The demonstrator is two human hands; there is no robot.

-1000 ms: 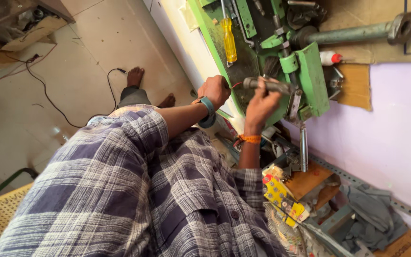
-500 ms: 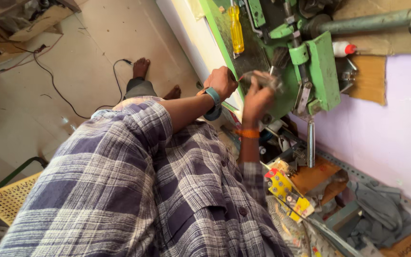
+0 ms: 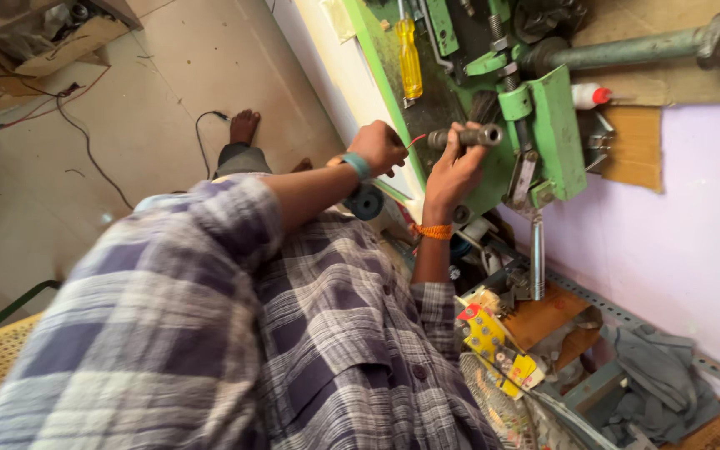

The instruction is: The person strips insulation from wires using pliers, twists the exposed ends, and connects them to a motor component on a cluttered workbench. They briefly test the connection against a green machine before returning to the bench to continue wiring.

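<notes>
We see the right hand (image 3: 453, 171) wrapped tight around a dark rod (image 3: 466, 136) just left of the green machine (image 3: 543, 133); the left hand (image 3: 378, 147), fist closed, pinches a red wire (image 3: 415, 140) further left

The screwdriver (image 3: 411, 58) lies on the bench (image 3: 377, 50) at eleven o'clock of the handle (image 3: 464, 136); machine (image 3: 556, 133) at three.

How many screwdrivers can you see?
1: a yellow-handled screwdriver lies on the green machine, above the person's hands. Others may be hidden in the clutter.
</notes>
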